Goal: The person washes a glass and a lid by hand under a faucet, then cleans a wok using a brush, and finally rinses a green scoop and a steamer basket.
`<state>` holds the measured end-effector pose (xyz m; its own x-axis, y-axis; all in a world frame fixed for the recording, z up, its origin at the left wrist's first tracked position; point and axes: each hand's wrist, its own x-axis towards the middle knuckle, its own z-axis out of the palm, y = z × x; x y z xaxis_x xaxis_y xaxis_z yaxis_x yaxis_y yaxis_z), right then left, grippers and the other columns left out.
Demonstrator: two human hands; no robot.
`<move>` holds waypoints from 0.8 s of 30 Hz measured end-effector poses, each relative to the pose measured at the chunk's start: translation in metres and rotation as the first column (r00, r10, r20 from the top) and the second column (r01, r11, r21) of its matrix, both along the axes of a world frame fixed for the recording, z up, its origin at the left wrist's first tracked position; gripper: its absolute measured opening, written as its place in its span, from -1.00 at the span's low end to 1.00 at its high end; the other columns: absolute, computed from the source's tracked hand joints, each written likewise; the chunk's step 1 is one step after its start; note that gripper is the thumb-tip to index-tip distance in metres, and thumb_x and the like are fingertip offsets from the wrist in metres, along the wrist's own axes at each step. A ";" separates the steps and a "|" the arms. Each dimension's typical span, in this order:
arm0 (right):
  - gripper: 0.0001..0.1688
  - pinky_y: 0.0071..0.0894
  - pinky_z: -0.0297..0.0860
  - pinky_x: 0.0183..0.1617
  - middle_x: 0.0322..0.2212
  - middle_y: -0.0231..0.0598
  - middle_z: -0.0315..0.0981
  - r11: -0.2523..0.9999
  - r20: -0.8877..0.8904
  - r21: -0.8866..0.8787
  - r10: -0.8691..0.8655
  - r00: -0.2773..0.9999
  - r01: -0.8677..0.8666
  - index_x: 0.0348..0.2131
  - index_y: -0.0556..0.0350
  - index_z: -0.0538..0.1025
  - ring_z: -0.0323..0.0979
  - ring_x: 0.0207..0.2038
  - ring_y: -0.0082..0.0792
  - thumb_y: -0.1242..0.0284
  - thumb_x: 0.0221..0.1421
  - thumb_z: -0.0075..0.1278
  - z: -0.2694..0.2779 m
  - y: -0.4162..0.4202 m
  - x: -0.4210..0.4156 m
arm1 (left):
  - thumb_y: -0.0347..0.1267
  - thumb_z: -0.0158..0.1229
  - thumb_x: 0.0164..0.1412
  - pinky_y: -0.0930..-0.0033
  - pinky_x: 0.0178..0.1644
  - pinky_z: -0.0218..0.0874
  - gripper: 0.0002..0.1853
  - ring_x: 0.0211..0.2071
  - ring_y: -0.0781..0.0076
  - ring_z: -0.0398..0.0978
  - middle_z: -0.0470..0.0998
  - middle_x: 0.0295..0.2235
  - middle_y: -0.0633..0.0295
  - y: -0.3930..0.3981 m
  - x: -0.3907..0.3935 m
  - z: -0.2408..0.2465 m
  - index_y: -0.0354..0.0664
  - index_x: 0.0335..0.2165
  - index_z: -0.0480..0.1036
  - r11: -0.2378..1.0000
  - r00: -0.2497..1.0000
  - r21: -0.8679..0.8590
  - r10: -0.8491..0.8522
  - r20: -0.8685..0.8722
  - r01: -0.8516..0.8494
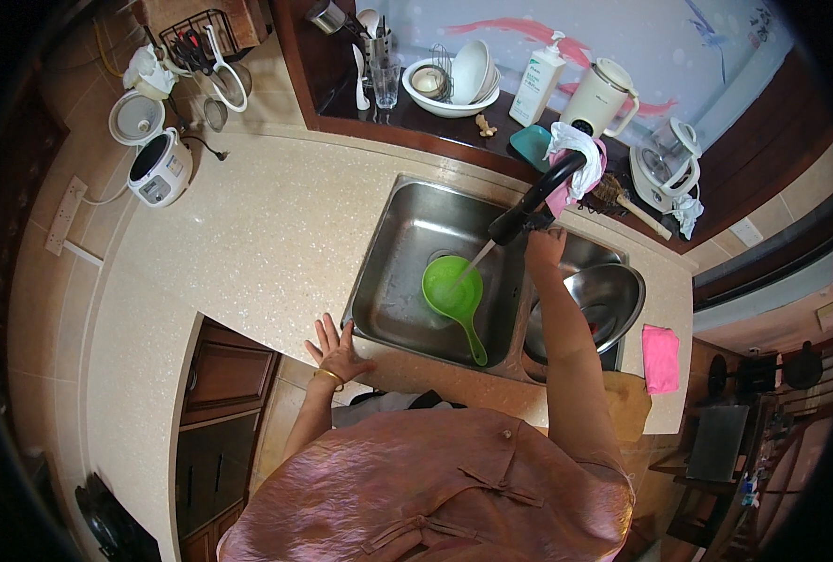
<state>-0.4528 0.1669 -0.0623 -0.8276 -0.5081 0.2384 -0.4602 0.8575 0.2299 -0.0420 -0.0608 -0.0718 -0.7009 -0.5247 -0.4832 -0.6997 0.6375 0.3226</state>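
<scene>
Water runs from the black faucet (529, 207) into a green plastic ladle (451, 288), which lies in the left basin of the steel sink (395, 281). My right hand (546, 249) reaches to the faucet's base, its fingers partly hidden beneath the spout; whether they grip the handle I cannot tell. My left hand (333, 351) rests with spread fingers on the counter edge by the sink's near left corner, holding nothing. Under my right forearm, a steel bowl (620, 302) sits tilted in the smaller right basin. White and pink cloths (577, 165) hang over the faucet.
A pink folded cloth (660, 359) lies right of the sink. A rice cooker (160, 168) stands at the far left of the counter (269, 225). The ledge behind holds white bowls (451, 98), a pump bottle (538, 81), an electric kettle (599, 98) and a wooden-handled brush (634, 207).
</scene>
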 end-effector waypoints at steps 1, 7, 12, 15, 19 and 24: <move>-0.78 0.04 -0.06 0.18 -0.37 -0.18 0.51 1.000 -0.014 -0.007 0.004 1.000 -0.004 -0.48 0.00 0.59 0.36 -0.09 -0.03 0.43 -0.12 -0.10 0.000 0.001 -0.001 | 0.12 0.33 -0.44 -0.43 0.08 -0.73 0.26 0.21 -0.15 -0.72 -0.60 0.19 -0.19 0.000 0.000 0.000 0.00 0.20 -0.14 1.000 1.000 -0.005 -0.005 0.004 0.005; -0.83 0.02 -0.05 0.18 -0.43 -0.27 0.51 0.998 0.119 0.054 -0.023 0.993 0.017 -0.49 -0.06 0.57 0.38 -0.12 -0.17 0.40 -0.17 -0.04 0.022 0.009 0.000 | 0.10 0.34 -0.44 -0.43 0.08 -0.72 0.24 0.21 -0.14 -0.69 -0.58 0.19 -0.18 0.001 0.000 -0.002 0.01 0.20 -0.13 1.000 1.000 -0.024 -0.006 0.004 0.006; -0.80 -0.02 0.05 0.11 -0.34 -0.25 0.47 0.996 -0.022 -0.093 -0.019 1.000 0.017 -0.42 -0.03 0.52 0.36 -0.15 -0.24 0.39 -0.14 -0.04 0.033 0.025 0.004 | 0.10 0.34 -0.43 -0.43 0.09 -0.72 0.24 0.21 -0.14 -0.68 -0.58 0.20 -0.18 0.000 0.000 -0.003 0.01 0.19 -0.13 1.000 1.000 -0.016 -0.016 -0.014 0.016; -0.79 -0.03 0.18 -0.06 -0.36 -0.20 0.40 0.963 -0.115 -0.270 -0.058 0.992 0.025 -0.35 -0.02 0.44 0.35 -0.21 -0.19 0.40 -0.09 -0.06 0.021 0.024 0.009 | 0.11 0.33 -0.42 -0.43 0.09 -0.72 0.24 0.21 -0.14 -0.69 -0.58 0.20 -0.18 0.000 0.000 -0.001 0.00 0.19 -0.13 1.000 1.000 -0.007 -0.014 -0.025 0.014; -0.74 -0.02 0.23 -0.28 -0.47 -0.03 0.30 0.770 -0.056 -0.596 0.243 0.968 -0.228 -0.31 0.08 0.36 0.30 -0.32 0.04 0.49 -0.11 -0.03 -0.026 0.000 0.066 | 0.13 0.32 -0.42 -0.42 0.09 -0.72 0.25 0.22 -0.12 -0.69 -0.58 0.20 -0.18 0.001 0.000 0.000 0.00 0.20 -0.14 0.999 1.000 -0.034 0.014 0.008 -0.014; -0.14 -0.25 0.07 0.12 0.06 -0.06 0.16 0.856 0.953 -0.267 0.302 -0.010 0.442 0.09 0.12 0.19 0.12 0.10 -0.12 -0.03 -0.05 0.00 -0.157 0.041 0.147 | 0.14 0.32 -0.45 -0.47 0.08 -0.69 0.24 0.22 -0.15 -0.65 -0.55 0.20 -0.15 -0.004 -0.004 -0.007 0.08 0.19 -0.12 0.999 0.999 -0.028 -0.016 -0.038 0.015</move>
